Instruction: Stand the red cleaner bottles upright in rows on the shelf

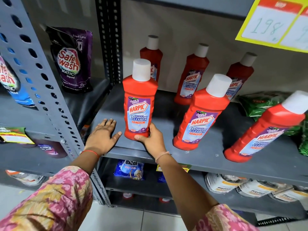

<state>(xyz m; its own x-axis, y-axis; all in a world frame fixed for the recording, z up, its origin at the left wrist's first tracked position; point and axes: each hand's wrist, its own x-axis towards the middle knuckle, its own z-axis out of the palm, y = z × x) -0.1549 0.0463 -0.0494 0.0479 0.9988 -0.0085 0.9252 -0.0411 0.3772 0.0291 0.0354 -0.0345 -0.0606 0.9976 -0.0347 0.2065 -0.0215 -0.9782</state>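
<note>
Here, right grip (150,137) closed round front-left bottle (139,104); left hand (103,135) flat, open.

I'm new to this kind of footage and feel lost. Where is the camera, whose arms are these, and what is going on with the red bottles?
There is one picture, taken by a wide-angle camera worn on a person's head, looking down at their own arms; no machine is involved. The right hand grips the base of a red cleaner bottle standing at the front left of the grey shelf. The left hand rests flat and open on the shelf beside it, holding nothing. Five more red bottles stand upright on the shelf: two in front, three behind. Green packets lie at the right, and a purple detergent pouch stands in the neighbouring bay.
</note>
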